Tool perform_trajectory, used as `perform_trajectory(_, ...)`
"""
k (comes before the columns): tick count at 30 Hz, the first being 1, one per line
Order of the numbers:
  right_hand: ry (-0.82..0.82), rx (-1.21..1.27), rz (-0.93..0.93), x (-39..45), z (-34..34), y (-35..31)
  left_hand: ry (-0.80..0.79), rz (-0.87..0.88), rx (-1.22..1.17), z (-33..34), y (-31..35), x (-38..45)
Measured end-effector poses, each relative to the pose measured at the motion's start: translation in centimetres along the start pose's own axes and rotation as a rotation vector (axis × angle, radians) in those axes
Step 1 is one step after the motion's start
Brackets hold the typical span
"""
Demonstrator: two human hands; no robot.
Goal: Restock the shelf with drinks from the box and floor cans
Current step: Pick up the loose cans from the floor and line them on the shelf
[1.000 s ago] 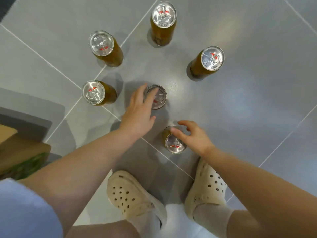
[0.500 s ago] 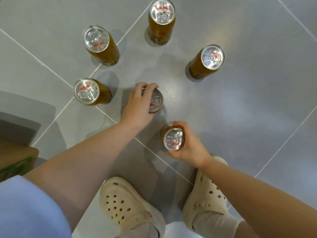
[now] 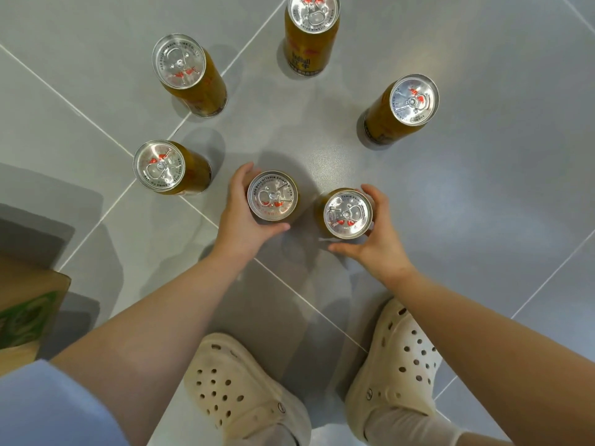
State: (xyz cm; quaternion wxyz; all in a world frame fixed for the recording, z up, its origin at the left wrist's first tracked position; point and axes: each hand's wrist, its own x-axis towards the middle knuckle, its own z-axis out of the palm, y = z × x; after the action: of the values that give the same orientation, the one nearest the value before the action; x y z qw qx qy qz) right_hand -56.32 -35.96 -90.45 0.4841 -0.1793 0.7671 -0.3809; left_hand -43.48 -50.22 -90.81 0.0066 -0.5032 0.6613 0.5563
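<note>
Several gold drink cans with silver tops stand on the grey tiled floor. My left hand (image 3: 240, 217) is wrapped around the side of one can (image 3: 273, 196), seen from above. My right hand (image 3: 378, 239) grips a second can (image 3: 347, 214) just to its right. Both held cans appear raised off the floor, close together. Four more cans stand upright in an arc beyond: at left (image 3: 159, 165), at upper left (image 3: 179, 61), at top (image 3: 314, 11) and at right (image 3: 413, 99).
A cardboard box (image 3: 29, 313) with green print sits at the left edge. My two feet in cream clogs (image 3: 238, 391) (image 3: 402, 355) stand just below the hands. White grout lines cross the floor tiles (image 3: 483, 204).
Both hands have closed around their cans and lifted them, bringing them nearer the camera and nearer each other. The view has moved closer to the floor.
</note>
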Motion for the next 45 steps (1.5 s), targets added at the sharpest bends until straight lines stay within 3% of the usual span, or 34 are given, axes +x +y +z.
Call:
perform_trajectory(8, 0.018, -0.032, -0.016, 1.9, -0.6, -0.4, 0.057, -0.028, -0.113, 0.8, 0.2, 0.8)
perform_trajectory(13, -0.035, 0.073, 0.069, 2.4, -2.7, -3.8, -0.103, -0.181, -0.302, -0.6, 3.2, 0.4)
perform_trajectory(20, -0.069, 0.195, 0.184, -3.4, -5.0, -11.1, -0.142, -0.28, -0.607, -4.7, 9.1, -5.3)
perform_trajectory(28, -0.214, 0.146, 0.144, -15.2, -8.7, -26.2, -0.187, -0.328, -0.742, -13.5, 22.1, -17.2)
perform_trajectory(37, -0.282, 0.085, -0.077, -29.8, -12.6, -49.7, -0.15, -0.14, -0.658, -27.5, 41.4, -31.4)
perform_trajectory(45, -0.341, 0.072, -0.452, -39.0, -11.8, -65.2, 0.045, 0.248, -0.612, -39.5, 51.3, -42.3)
